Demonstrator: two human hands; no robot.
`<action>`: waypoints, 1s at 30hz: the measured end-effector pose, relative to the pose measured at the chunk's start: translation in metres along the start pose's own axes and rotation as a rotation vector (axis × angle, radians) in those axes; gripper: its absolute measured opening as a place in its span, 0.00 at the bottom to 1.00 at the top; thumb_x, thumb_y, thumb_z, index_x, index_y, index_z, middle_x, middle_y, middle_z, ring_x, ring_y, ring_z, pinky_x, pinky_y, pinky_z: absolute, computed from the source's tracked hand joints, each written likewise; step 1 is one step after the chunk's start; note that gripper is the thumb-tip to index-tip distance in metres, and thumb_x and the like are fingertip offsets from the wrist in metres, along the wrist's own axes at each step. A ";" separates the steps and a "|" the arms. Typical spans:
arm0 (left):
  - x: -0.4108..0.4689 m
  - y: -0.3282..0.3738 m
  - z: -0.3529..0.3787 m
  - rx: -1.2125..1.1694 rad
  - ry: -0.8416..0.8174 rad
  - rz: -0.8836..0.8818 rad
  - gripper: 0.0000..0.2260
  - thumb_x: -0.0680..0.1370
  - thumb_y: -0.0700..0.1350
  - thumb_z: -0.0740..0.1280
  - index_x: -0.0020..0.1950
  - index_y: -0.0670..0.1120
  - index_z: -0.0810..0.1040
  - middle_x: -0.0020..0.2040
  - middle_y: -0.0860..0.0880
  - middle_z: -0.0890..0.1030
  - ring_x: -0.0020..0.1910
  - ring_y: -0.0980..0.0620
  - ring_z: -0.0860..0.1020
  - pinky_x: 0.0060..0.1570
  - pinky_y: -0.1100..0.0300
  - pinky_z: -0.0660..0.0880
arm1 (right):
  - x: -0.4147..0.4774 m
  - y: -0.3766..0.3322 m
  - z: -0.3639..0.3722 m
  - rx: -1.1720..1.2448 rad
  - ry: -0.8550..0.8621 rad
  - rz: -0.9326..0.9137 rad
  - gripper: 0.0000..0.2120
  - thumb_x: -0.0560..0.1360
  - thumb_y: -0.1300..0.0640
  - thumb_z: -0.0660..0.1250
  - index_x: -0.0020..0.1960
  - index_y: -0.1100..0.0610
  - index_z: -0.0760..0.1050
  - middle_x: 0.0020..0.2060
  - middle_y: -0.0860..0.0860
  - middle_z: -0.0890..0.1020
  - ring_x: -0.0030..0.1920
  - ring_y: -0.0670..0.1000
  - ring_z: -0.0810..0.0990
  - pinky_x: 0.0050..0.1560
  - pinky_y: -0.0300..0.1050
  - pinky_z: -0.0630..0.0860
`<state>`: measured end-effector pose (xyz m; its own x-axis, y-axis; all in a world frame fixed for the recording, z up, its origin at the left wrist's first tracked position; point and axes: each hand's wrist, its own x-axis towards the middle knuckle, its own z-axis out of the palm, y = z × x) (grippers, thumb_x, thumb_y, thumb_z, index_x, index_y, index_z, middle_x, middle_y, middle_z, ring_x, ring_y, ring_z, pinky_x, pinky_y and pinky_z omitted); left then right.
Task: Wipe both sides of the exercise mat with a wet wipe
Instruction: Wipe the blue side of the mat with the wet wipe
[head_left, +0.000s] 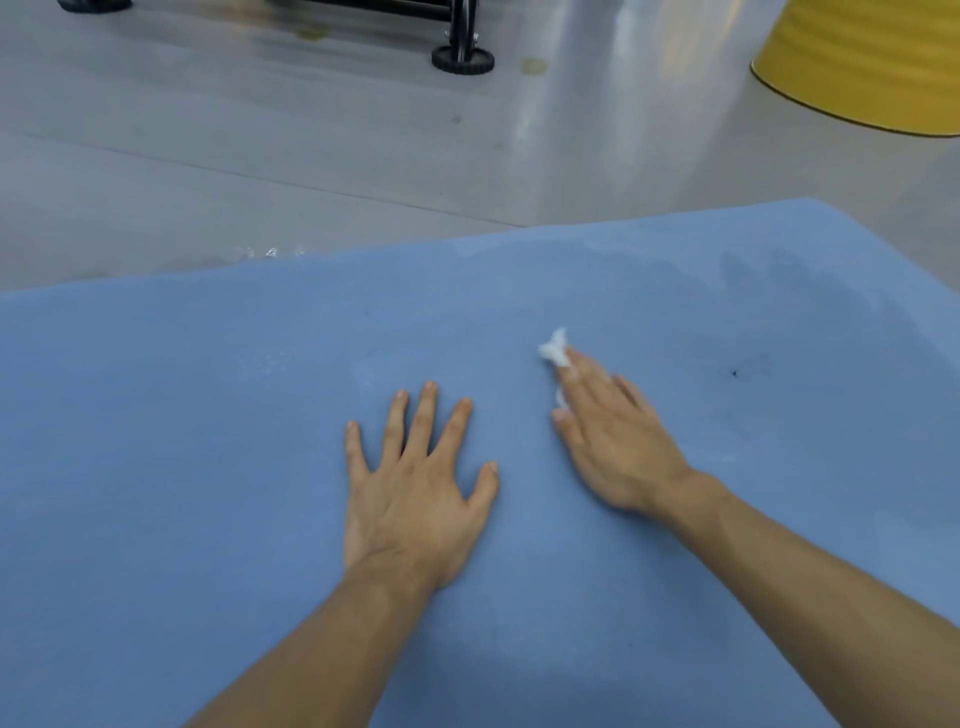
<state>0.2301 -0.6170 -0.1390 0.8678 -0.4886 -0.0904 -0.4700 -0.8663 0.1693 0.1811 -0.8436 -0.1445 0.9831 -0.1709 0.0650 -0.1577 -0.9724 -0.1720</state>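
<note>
We look down on a large blue foam exercise mat (208, 441) lying flat on a smooth, glossy grey floor (260, 145), and it fills the lower two thirds of the view. Its far edge runs slantwise across the middle. Darker patches mark the mat towards its far right part, and a small dark speck (734, 373) sits to the right of the hands. On the floor we see pale reflections, two yellowish stains (534, 64) and a wet glint just beyond the mat's far edge. The left hand (415, 483) lies palm down on the middle of the mat, its fingers straight and spread apart, holding nothing. Near it, the right hand (613, 441) also lies palm down, its fingers straight and close together, the fingertips pressing a crumpled white wet wipe (555, 351) onto the mat. At the top stands a black metal frame on a small black ribbed wheel (462, 60), and at the top right a bright yellow ribbed drum (872, 57). Both are cut off by the picture's edge, as are the mat's left, right and near sides. The mat's underside is hidden. Most of the wipe lies under the fingers, so we cannot tell its full shape. The right hand is blurred, and we cannot tell how its thumb meets the wipe.
</note>
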 end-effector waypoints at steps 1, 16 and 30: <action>0.000 0.000 0.000 0.004 0.000 0.000 0.34 0.76 0.67 0.39 0.82 0.61 0.41 0.83 0.56 0.36 0.81 0.52 0.34 0.77 0.36 0.36 | 0.004 0.017 -0.002 -0.011 -0.002 0.099 0.31 0.81 0.43 0.41 0.83 0.49 0.43 0.82 0.45 0.50 0.81 0.46 0.50 0.77 0.47 0.50; -0.001 0.001 0.000 -0.003 0.014 0.011 0.33 0.79 0.67 0.42 0.82 0.61 0.40 0.83 0.56 0.36 0.81 0.51 0.34 0.76 0.36 0.34 | 0.079 0.000 -0.002 0.118 -0.051 0.238 0.32 0.85 0.49 0.50 0.83 0.59 0.41 0.82 0.57 0.43 0.82 0.54 0.42 0.80 0.50 0.41; -0.002 0.000 -0.002 -0.017 0.023 0.020 0.32 0.81 0.66 0.45 0.83 0.60 0.40 0.83 0.55 0.35 0.81 0.51 0.32 0.76 0.36 0.32 | 0.055 0.071 -0.008 0.001 0.074 0.355 0.30 0.83 0.48 0.47 0.80 0.62 0.56 0.78 0.62 0.63 0.77 0.63 0.63 0.75 0.59 0.60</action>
<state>0.2288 -0.6159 -0.1364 0.8619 -0.5029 -0.0643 -0.4845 -0.8544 0.1878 0.2228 -0.9237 -0.1452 0.8576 -0.5093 0.0718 -0.4883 -0.8501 -0.1972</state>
